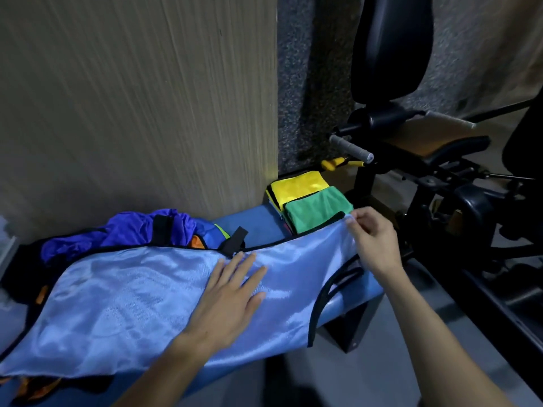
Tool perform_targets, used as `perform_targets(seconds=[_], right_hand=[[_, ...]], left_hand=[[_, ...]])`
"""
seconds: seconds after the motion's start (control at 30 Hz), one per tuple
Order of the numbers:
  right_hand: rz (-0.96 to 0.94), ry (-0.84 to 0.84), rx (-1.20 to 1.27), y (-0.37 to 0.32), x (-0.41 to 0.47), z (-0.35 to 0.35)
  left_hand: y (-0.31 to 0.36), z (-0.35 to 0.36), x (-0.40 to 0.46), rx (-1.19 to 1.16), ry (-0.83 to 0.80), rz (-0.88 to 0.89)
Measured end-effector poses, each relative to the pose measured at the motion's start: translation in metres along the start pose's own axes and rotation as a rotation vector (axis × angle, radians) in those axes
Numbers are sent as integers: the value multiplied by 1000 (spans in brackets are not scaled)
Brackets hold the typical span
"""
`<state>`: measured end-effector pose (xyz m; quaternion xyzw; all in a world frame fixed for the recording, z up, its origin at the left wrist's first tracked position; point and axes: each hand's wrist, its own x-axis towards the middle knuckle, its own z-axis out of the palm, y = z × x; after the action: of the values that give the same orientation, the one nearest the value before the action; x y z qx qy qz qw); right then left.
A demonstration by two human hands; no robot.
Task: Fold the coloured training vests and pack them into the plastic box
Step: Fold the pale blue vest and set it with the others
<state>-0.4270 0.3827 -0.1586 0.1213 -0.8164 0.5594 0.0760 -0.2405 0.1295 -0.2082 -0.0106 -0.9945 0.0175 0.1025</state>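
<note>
Here left hand (227, 292) presses flat on light-blue vest (123, 304) spread over surface (349, 301); right hand (371, 239) pinches vest's corner.

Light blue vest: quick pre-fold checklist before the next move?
1. Light blue vest spread on bench: ok.
2. Left hand flat on it, pinning: ok.
3. Right hand pinches the far corner: ok.
4. Vest smooth: not ok, wrinkles at near left.
5. Clear of the unfolded pile: not ok, it overlaps.
6. Folded green vest and yellow vest stacked clear: ok.
7. Plastic box in reach: cannot tell.
</note>
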Motion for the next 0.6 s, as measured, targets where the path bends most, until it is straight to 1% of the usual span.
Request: perform_targets(seconds=[0.03,0.07,0.13,0.23,0.3,0.33,0.37,0.4,0.47,0.53,0.6], right_hand=[[35,-9,-62,4,3,2],[83,-29,-178,10,5,5],[184,-80,-374,18,6,10],[256,-127,-434,12,9,15],[280,-160,-486,10,11,18],[298,-179,-515,11,11,19],[320,-200,-543,13,11,20],[339,-226,-565,13,11,21],[361,-265,-592,14,11,22],[373,-290,-595,13,12,22],[392,-304,-581,11,12,21]], left_hand=[[-2,4,-2,2,-7,-7],[-3,8,-3,2,-10,-9],[-5,10,-3,-5,35,24],[-9,-9,8,-48,209,54],[-19,-24,24,-36,307,-1],[-26,-31,34,-30,307,-71],[-32,-39,45,-34,260,-169],[-39,-45,57,-53,161,-275],[-48,-53,81,-98,-97,-455],[-53,-57,99,-129,-308,-514],[-60,-51,110,-217,-395,-527]])
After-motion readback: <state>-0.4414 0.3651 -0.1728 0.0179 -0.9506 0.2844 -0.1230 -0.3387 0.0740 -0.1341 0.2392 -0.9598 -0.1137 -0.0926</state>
